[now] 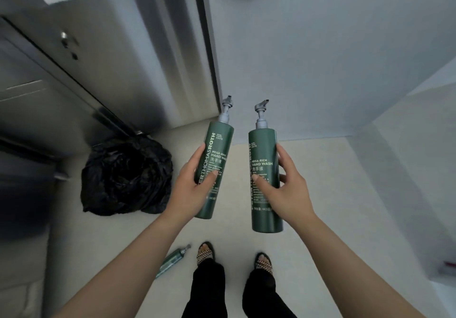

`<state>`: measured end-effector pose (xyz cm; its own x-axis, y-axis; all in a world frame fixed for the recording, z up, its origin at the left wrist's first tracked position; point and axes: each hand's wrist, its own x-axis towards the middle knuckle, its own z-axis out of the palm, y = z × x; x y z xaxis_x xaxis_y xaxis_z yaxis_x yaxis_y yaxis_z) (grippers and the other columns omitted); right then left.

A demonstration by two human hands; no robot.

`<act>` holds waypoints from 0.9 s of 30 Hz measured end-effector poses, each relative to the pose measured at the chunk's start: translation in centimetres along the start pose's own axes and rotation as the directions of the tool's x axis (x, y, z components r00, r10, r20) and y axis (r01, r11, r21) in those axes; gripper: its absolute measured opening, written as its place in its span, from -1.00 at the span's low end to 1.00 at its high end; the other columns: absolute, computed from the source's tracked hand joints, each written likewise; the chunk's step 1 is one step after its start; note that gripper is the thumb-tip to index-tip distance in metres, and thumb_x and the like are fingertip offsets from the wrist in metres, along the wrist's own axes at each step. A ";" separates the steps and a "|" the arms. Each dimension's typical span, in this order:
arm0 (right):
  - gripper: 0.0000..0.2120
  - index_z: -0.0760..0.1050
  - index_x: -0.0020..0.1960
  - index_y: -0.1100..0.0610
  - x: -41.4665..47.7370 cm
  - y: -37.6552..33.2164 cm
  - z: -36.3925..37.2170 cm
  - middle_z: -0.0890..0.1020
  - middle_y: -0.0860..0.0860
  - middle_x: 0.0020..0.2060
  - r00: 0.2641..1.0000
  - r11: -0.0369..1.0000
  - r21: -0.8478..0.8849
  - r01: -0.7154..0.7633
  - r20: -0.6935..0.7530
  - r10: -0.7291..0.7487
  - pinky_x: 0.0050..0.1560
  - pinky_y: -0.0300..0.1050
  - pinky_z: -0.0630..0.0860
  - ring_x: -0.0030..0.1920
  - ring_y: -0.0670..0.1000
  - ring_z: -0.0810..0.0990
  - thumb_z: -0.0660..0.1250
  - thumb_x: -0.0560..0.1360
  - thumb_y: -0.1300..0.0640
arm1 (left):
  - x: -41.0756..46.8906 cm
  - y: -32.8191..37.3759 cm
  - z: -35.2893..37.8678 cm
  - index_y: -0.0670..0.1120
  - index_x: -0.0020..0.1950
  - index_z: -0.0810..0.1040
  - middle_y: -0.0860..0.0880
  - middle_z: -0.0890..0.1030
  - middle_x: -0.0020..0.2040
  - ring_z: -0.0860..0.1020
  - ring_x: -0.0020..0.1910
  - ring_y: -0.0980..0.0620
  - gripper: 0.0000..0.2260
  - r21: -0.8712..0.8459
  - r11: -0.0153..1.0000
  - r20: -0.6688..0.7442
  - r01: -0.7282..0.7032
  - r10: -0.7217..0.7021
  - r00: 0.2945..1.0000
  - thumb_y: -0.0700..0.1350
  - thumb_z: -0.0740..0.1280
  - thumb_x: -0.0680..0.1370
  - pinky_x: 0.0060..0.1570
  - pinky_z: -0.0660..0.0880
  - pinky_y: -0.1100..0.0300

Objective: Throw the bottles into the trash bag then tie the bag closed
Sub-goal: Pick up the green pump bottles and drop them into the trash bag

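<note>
Left hand (190, 190) and right hand (290, 190) bare; forearms (118, 261) bare to the frame edge. Black trousers (209, 290), loose at the ankle. Open-toed sandals (205, 253): dark soles, woven straps chequered black and tan.

The left-hand bottle (219, 140) and right-hand bottle (262, 145) are smooth matt plastic. At nine o'clock, the trash bag (128, 174) is crinkled, glossy.

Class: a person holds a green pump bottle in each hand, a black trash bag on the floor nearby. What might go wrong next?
1. The trash bag lies crumpled, no open mouth visible: the left bottle and right bottle may bounce off.
2. The third bottle, lying beside the foot, might be stepped on or forgotten.
</note>
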<state>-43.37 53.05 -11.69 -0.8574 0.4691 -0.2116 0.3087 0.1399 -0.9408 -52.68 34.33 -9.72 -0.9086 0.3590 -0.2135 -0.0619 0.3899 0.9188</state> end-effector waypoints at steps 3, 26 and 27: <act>-0.24 0.14 0.43 -0.26 -0.7 -1.8 -0.4 0.42 -0.46 0.02 0.998 0.999 -0.015 0.041 0.056 -0.040 -0.28 -0.57 0.41 -0.10 -0.50 0.48 0.46 0.37 0.03 | -3.1 2.0 0.0 0.27 0.35 0.26 0.24 0.51 0.16 0.51 0.09 0.36 -0.47 -0.067 0.998 -0.122 0.023 -0.031 0.992 -0.17 0.33 0.51 0.07 0.47 0.37; -0.22 0.14 0.35 -0.42 -15.9 -9.4 22.4 0.40 -0.66 -0.07 0.687 0.952 -0.068 0.297 0.708 -0.164 -0.21 -0.51 0.44 -0.05 -0.46 0.49 0.49 0.31 -0.04 | -28.3 -6.5 -19.6 0.46 0.24 0.31 0.53 0.50 0.00 0.50 0.06 0.41 -0.50 -0.167 0.968 -0.655 0.185 -0.249 0.713 -0.05 0.37 0.48 -0.08 0.41 0.46; -0.22 0.14 0.36 -0.41 -16.9 -9.6 23.5 0.39 -0.68 -0.08 0.686 0.950 -0.069 0.303 0.708 -0.167 -0.23 -0.52 0.44 -0.05 -0.47 0.48 0.49 0.32 -0.03 | -29.2 -7.3 -20.7 0.46 0.24 0.30 0.48 0.52 0.03 0.51 0.06 0.38 -0.51 -0.159 0.968 -0.656 0.194 -0.250 0.712 -0.03 0.36 0.48 -0.06 0.42 0.39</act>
<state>-41.46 23.31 -5.30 -0.9313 -0.3191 -0.1754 0.0621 0.3355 -0.9400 -34.25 3.47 -3.36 -0.9026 -0.3978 -0.1645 -0.3017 0.3119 0.9009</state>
